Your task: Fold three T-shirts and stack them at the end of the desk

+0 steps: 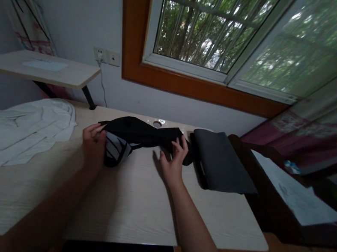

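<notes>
A black fabric item stretches from side to side over the light wooden desk. At its left end hangs a grey panel crossed with black bands; its exact kind I cannot make out. My left hand is closed on that left end, thumb in front and fingers behind the cloth. At the other end, my right hand has its thumb and fingers spread, with the fingertips at the black cloth. A loose black part droops just beyond the right fingers.
A dark grey folder lies right of the black fabric. Crumpled white cloth covers the desk's left side, below a small raised shelf. Farther right, a paper sheet rests on a dark surface. A window is behind the desk.
</notes>
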A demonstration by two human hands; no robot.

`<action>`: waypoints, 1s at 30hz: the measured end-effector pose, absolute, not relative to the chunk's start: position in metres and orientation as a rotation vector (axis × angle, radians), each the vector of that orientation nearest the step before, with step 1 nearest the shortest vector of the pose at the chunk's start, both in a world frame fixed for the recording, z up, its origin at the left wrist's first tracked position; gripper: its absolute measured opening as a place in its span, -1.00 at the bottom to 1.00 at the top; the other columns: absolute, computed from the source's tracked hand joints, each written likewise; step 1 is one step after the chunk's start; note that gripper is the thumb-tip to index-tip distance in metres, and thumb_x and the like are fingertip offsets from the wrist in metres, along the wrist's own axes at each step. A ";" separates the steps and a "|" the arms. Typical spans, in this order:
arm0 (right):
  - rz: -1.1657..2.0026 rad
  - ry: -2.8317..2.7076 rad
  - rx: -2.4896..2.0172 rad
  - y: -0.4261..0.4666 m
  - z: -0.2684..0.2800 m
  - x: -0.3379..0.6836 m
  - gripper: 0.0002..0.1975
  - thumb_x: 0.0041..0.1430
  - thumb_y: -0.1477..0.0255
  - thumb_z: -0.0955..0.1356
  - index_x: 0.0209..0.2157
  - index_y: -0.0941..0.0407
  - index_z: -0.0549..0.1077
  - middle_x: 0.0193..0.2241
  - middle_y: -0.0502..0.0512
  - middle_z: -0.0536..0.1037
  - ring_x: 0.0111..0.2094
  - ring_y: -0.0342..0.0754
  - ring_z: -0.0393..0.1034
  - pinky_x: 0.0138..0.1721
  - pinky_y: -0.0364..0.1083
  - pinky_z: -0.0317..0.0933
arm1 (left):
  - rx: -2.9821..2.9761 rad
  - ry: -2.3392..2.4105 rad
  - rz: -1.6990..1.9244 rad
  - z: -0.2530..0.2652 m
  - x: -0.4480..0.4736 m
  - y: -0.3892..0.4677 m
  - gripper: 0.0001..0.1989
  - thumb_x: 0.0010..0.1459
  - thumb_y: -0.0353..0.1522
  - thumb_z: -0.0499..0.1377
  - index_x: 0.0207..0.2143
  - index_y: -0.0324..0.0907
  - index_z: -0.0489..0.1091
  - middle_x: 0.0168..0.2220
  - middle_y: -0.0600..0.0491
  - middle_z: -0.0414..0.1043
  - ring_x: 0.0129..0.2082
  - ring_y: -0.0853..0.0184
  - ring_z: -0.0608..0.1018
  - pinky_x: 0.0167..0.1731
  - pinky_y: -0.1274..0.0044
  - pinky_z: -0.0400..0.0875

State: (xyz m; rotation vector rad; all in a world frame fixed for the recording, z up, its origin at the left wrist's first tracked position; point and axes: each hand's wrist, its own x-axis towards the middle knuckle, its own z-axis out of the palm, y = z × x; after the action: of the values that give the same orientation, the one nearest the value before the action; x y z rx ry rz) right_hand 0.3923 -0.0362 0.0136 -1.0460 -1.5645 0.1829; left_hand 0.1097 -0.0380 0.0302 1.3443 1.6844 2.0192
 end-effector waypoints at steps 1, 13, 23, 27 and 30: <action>0.191 -1.587 -1.072 -0.034 0.010 0.393 -0.62 0.22 0.39 0.38 0.07 0.04 0.32 0.36 0.28 -0.02 0.38 0.15 0.04 0.31 0.26 0.10 | 1.315 1.640 2.047 0.031 0.108 -0.036 -0.67 0.24 -0.36 0.17 0.04 -0.14 0.25 0.02 -0.09 0.50 0.07 0.27 0.56 0.15 0.33 0.40; 0.250 -2.191 -1.272 -0.030 -0.001 0.395 -0.55 0.26 0.21 0.40 0.15 0.03 0.46 0.11 0.20 0.49 0.13 0.23 0.23 0.18 0.22 0.16 | 1.843 1.843 1.794 0.017 0.102 -0.027 -0.82 0.12 -0.35 0.26 -0.21 -0.14 0.37 0.16 -0.18 0.23 0.25 0.07 0.32 0.25 0.14 0.23; -0.085 -2.225 -1.555 -0.038 0.003 0.388 -0.56 0.28 0.08 0.35 0.11 -0.03 0.50 0.05 0.32 0.46 -0.02 0.31 0.24 -0.01 0.26 0.21 | 2.513 1.509 0.985 0.023 0.116 -0.044 -0.75 0.13 -0.31 0.27 -0.12 -0.12 0.50 0.41 -0.16 -0.05 0.33 -0.12 0.21 0.26 -0.02 0.16; -0.126 -2.127 -1.614 -0.037 0.001 0.388 -0.66 0.27 0.11 0.38 -0.02 -0.03 0.56 -0.04 0.32 0.46 -0.06 0.29 0.23 -0.07 0.25 0.22 | 2.587 1.494 0.805 0.019 0.113 -0.044 -0.52 0.09 -0.34 0.28 0.11 -0.06 0.46 0.45 -0.13 -0.12 0.31 -0.16 0.26 0.23 -0.05 0.21; -0.144 -2.063 -1.621 -0.035 0.000 0.390 -0.78 0.27 0.24 0.39 -0.11 -0.02 0.58 -0.10 0.29 0.46 -0.05 0.28 0.22 -0.08 0.22 0.23 | 2.556 1.526 0.795 0.017 0.110 -0.042 -0.45 0.12 -0.43 0.21 0.19 -0.03 0.40 0.46 -0.10 -0.15 0.24 -0.06 0.39 0.15 0.11 0.41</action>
State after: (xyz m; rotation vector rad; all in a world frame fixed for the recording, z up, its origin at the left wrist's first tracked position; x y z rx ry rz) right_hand 0.3899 -0.0355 -0.0002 -1.6206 -2.0625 -0.1438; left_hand 0.1097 -0.0418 0.0165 2.5556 1.5259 0.7948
